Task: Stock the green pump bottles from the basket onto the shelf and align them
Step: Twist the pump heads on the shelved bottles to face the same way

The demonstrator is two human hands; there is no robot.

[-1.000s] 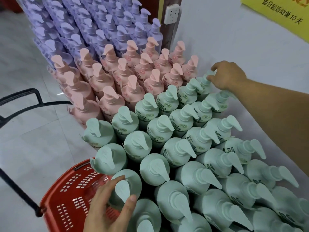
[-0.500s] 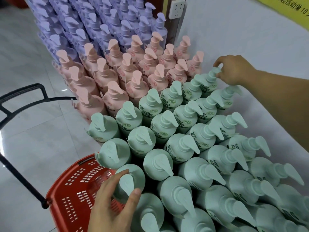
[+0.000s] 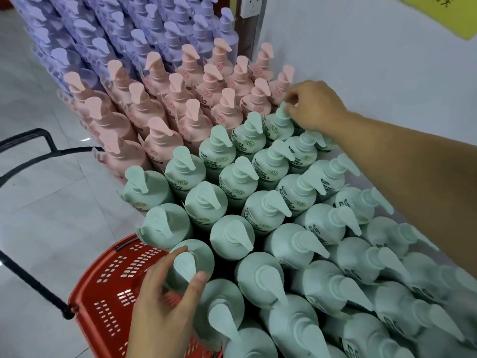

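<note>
Several green pump bottles (image 3: pixel 260 277) stand packed in rows on the shelf, filling the lower right. My left hand (image 3: pixel 165 306) reaches up from the bottom edge, its fingers and thumb wrapped around the pump head of a front-row green bottle (image 3: pixel 192 263) at the shelf's edge. My right hand (image 3: pixel 313 107) stretches to the back row and pinches the pump nozzle of the rearmost green bottle (image 3: pixel 278 124), next to the pink ones. The red basket (image 3: pixel 103 295) sits on the floor below the shelf edge, and what it holds is hidden.
Pink pump bottles (image 3: pixel 165 107) stand in rows behind the green ones, with purple pump bottles (image 3: pixel 124 29) farther back. A white wall (image 3: pixel 361 55) borders the shelf on the right, with a socket (image 3: pixel 249 5). The basket's black handle (image 3: pixel 31 148) stands over the tiled floor.
My right hand has turned the rear bottle's pump so its nozzle now points toward the pink bottles. My left hand stays on the front bottle's pump. The view has shifted closer.
</note>
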